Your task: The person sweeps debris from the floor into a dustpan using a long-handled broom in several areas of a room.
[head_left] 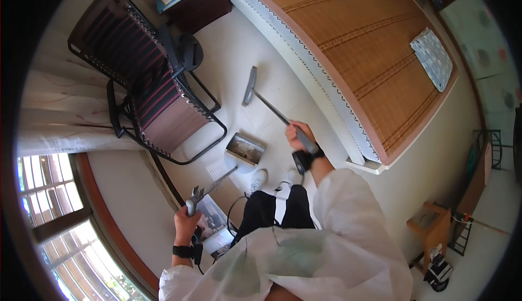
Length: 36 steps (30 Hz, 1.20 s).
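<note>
My left hand (186, 224) is closed around the grey handle of a long-handled dustpan (242, 163). Its boxy pan rests on the floor just ahead of my feet, with greyish dust or fluff inside. In my right hand (300, 133) is the grey handle of a broom (272, 108), held at a slant. The broom's narrow grey head (249, 86) is out ahead on the pale floor, beyond the dustpan and apart from it.
A dark reclining chair (171, 121) stands on the left, its metal frame close to the dustpan. Along the right runs a bed (348, 40) with a brown mat and a folded patterned cloth (433, 59). A dark red cabinet (198, 4) stands at the far end.
</note>
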Each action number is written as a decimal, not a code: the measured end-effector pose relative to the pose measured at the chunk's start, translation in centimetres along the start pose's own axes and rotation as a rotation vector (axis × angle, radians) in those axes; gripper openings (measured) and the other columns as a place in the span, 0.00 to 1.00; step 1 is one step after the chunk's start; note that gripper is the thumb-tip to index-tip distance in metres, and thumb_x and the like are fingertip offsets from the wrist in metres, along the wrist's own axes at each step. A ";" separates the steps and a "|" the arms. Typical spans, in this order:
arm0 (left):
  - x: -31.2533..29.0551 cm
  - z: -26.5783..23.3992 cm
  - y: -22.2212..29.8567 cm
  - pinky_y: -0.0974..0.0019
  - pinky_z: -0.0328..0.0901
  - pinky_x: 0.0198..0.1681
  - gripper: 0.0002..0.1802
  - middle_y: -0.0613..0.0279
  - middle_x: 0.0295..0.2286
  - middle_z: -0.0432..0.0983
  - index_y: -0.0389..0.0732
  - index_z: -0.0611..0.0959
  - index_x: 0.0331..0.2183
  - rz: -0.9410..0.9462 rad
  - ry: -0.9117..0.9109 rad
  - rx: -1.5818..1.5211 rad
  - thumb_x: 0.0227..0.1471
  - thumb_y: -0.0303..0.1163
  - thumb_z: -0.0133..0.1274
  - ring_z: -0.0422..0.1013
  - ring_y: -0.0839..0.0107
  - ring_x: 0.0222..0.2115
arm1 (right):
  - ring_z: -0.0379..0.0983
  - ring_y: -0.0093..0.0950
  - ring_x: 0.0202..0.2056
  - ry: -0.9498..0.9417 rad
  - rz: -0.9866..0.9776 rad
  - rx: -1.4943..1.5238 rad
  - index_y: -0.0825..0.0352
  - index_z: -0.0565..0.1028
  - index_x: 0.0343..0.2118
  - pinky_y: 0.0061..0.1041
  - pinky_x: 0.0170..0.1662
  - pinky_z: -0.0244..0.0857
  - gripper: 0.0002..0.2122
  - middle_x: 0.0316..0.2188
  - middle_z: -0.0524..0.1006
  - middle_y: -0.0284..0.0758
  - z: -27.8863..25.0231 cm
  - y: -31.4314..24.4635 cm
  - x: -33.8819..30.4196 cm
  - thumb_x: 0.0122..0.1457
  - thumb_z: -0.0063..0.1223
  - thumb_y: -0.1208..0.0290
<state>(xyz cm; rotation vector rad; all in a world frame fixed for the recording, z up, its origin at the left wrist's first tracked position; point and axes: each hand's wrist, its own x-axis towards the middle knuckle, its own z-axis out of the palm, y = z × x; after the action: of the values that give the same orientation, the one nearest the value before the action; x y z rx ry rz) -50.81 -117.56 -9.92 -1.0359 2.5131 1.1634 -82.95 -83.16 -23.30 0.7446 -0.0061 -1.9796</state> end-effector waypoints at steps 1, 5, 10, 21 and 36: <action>0.1 -0.4 0.2 0.70 0.59 0.17 0.11 0.65 0.12 0.67 0.34 0.75 0.20 -0.087 -0.047 -0.011 0.33 0.30 0.59 0.62 0.78 0.13 | 0.64 0.20 0.17 -0.069 0.106 0.048 0.67 0.64 0.21 0.16 0.22 0.64 0.10 0.15 0.67 0.30 0.0 -1.3 2.6 0.55 0.44 0.68; 1.8 -1.5 0.8 0.71 0.59 0.17 0.10 0.65 0.12 0.68 0.33 0.76 0.20 -0.101 -0.115 -0.016 0.34 0.29 0.59 0.63 0.79 0.14 | 0.67 0.22 0.19 -0.147 0.085 0.112 0.69 0.65 0.23 0.20 0.25 0.65 0.10 0.17 0.70 0.32 -3.3 -4.1 8.0 0.55 0.44 0.67; 4.4 -2.0 1.8 0.71 0.57 0.15 0.09 0.67 0.12 0.66 0.33 0.75 0.19 -0.017 -0.187 0.018 0.35 0.27 0.58 0.62 0.80 0.13 | 0.67 0.23 0.19 -0.308 -0.152 0.071 0.69 0.65 0.23 0.19 0.24 0.66 0.10 0.15 0.68 0.32 -10.9 -1.6 -0.3 0.56 0.43 0.69; 7.2 1.9 8.9 0.72 0.53 0.12 0.10 0.70 0.11 0.62 0.36 0.72 0.18 0.268 -0.440 0.181 0.35 0.27 0.57 0.58 0.81 0.11 | 0.63 0.17 0.17 -0.005 -0.675 0.494 0.65 0.61 0.21 0.16 0.17 0.60 0.10 0.16 0.64 0.28 -22.8 18.9 -27.4 0.57 0.43 0.68; 0.0 8.3 14.5 0.73 0.54 0.10 0.06 0.68 0.10 0.61 0.36 0.72 0.20 0.370 -0.483 0.293 0.39 0.26 0.53 0.58 0.79 0.09 | 0.61 0.16 0.17 0.205 -0.808 0.598 0.61 0.62 0.25 0.16 0.17 0.58 0.08 0.18 0.64 0.27 -32.2 39.0 -46.1 0.57 0.44 0.65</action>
<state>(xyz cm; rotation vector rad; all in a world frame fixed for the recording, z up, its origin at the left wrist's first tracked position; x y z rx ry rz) -61.34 -105.00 -6.83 -0.1869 2.4197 0.9383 -20.40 -56.83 -14.62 1.5113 -0.2128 -2.6880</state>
